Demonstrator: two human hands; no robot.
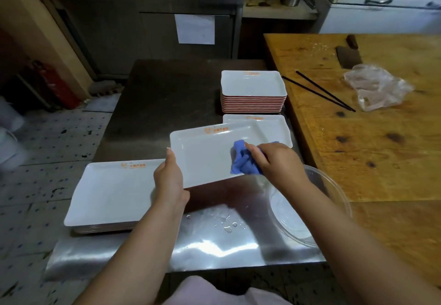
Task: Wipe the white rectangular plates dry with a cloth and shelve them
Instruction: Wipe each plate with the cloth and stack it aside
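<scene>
My left hand [170, 177] grips the near left edge of a white rectangular plate [205, 152] with an orange logo, held tilted above the steel table. On the plate's right side, my right hand [278, 161] presses a crumpled blue cloth [243, 161]. A low stack of the same plates [112, 192] lies at the near left. Behind the held plate rests another plate [274, 125], partly hidden. A taller stack [253, 90] stands at the far right of the table.
The steel table [214, 242] has water drops near its front. A clear plastic bowl [310, 209] sits under my right forearm. To the right, a wooden table [381, 137] carries black chopsticks [319, 91], a cleaver [347, 55] and a crumpled plastic bag [377, 87]. Tiled floor lies to the left.
</scene>
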